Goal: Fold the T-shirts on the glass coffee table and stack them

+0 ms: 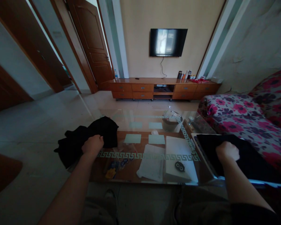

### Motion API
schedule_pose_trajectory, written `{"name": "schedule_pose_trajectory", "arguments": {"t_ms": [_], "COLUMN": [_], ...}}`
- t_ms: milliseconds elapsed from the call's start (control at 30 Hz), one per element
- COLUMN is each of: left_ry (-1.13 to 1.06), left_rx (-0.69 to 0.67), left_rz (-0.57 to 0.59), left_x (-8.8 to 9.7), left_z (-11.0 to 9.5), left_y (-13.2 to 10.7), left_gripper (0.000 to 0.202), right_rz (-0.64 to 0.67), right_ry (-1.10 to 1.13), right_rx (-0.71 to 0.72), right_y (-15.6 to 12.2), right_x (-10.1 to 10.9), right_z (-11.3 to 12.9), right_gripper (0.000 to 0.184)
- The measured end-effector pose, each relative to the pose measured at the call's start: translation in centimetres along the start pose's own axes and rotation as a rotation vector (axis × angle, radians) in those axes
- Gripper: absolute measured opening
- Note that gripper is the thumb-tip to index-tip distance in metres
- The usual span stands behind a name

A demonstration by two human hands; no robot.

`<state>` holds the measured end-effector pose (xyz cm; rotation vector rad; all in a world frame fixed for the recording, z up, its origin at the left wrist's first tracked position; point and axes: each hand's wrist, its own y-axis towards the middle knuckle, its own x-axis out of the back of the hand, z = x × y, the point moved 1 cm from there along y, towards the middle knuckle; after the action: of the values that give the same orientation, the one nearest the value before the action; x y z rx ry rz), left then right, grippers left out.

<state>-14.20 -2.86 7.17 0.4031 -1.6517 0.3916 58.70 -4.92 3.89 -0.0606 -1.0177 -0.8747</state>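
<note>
My left hand is closed in a fist on a crumpled black garment that lies over the left corner of a glass coffee table. My right hand is also closed, resting on a flat black cloth spread over a board at the table's right end. Whether the right fingers grip the cloth is hidden. Between the hands, white papers and a small dark key fob lie on the glass.
A flowered sofa stands at the right. A small bowl-like container sits at the table's far side. A wooden TV cabinet and wall TV are ahead. Wooden doors line the left wall.
</note>
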Motion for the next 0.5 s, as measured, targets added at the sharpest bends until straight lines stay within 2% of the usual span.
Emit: {"name": "schedule_pose_trajectory", "arguments": {"t_ms": [67,200,300,367,433,500], "left_ry": [0.019,0.025,0.015,0.011,0.000,-0.028], "left_rx": [0.034,0.017,-0.044,-0.087,-0.146,-0.222], "left_rz": [-0.003,-0.017,-0.055,-0.083,-0.097,-0.084], "left_x": [0.4,1.7,2.5,2.7,2.6,2.3], "left_z": [-0.4,-1.9,-3.8,-5.4,-7.2,-8.9], "left_y": [-0.3,-1.7,-3.4,-4.8,-6.2,-7.6], "left_gripper": [0.046,0.048,0.047,0.045,0.042,0.039], "right_rz": [0.028,0.076,0.102,0.105,0.112,0.132], "right_ry": [-0.062,-0.031,0.012,0.028,0.035,0.085], "right_rx": [-0.104,-0.128,-0.184,-0.215,-0.210,-0.100], "right_y": [0.5,1.4,1.5,1.2,0.5,-0.3], "right_x": [0.0,0.7,1.8,2.4,2.8,3.1], "right_z": [-0.8,-1.2,-0.6,0.3,2.0,4.7], "right_gripper": [0.036,0.036,0.018,0.012,0.014,0.019]}}
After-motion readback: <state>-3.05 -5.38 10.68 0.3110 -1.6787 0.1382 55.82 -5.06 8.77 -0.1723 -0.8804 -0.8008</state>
